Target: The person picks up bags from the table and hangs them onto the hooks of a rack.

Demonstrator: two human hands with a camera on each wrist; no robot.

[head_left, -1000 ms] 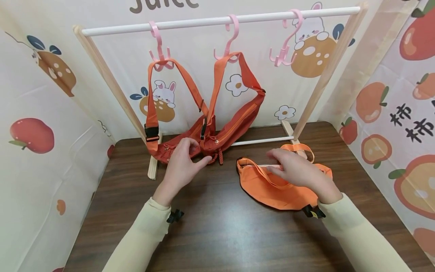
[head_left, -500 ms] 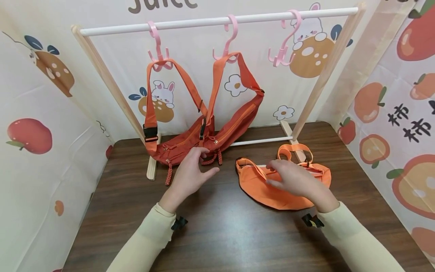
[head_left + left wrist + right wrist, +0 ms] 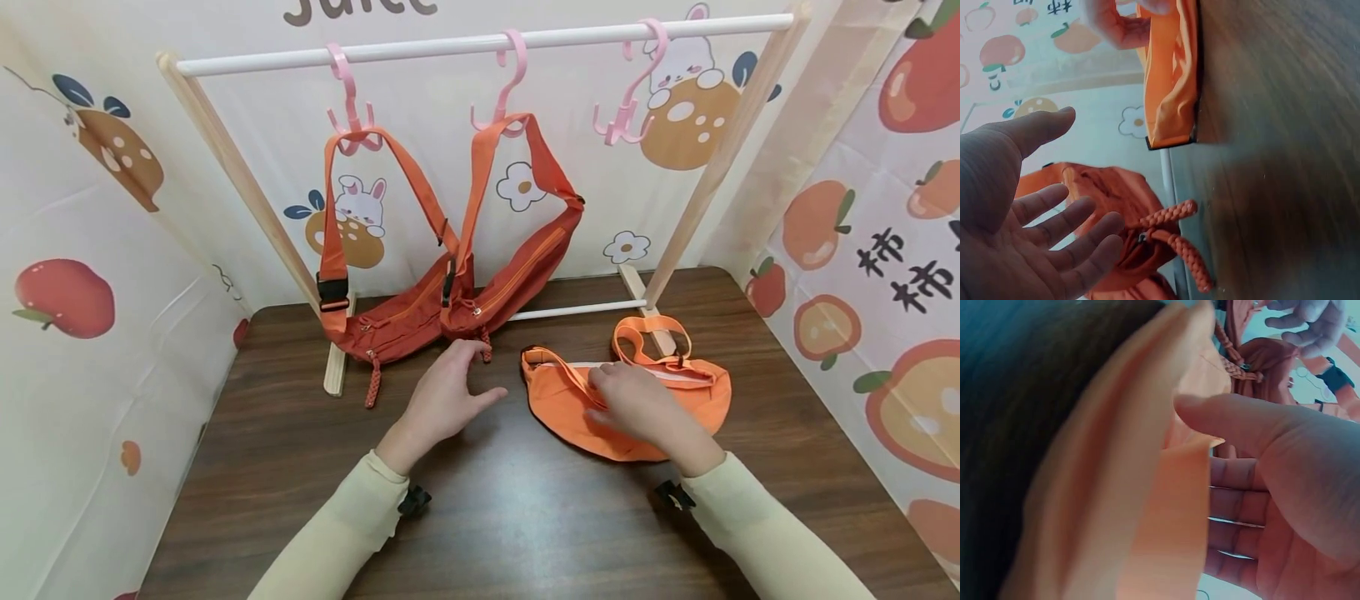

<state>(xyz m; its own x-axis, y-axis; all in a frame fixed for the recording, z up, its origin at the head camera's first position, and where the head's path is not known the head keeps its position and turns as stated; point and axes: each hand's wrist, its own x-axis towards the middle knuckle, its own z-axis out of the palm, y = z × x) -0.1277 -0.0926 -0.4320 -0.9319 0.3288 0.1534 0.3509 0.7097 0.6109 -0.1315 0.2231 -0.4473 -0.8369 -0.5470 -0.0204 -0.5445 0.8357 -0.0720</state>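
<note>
An orange waist bag (image 3: 618, 442) lies on the dark wooden table, its loose strap (image 3: 650, 325) looped up behind it. My right hand (image 3: 641, 404) is over the bag. In the right wrist view, the thumb (image 3: 1229, 415) is on the near side of a strap section (image 3: 1169, 512) and the extended fingers reach behind it. My left hand (image 3: 442, 396) hovers to the left of the bag with spread fingers, holding nothing. Two rust-red waist bags, the left one (image 3: 397, 321) and the right one (image 3: 525, 267), hang by their straps from pink hooks, their lower ends close to the table.
A white rod (image 3: 442, 50) on wooden side posts (image 3: 693, 179) carries the left pink hook (image 3: 347, 92), the middle one (image 3: 513, 75) and a bare right one (image 3: 626, 108). Braided zipper pulls (image 3: 372, 383) dangle from the red bags. Fruit-printed cloth (image 3: 847, 250) surrounds the table.
My left hand has moved right and toward me, away from the hanging red bags. The right hand has shifted slightly left and lower over the orange bag, which stays in place.
</note>
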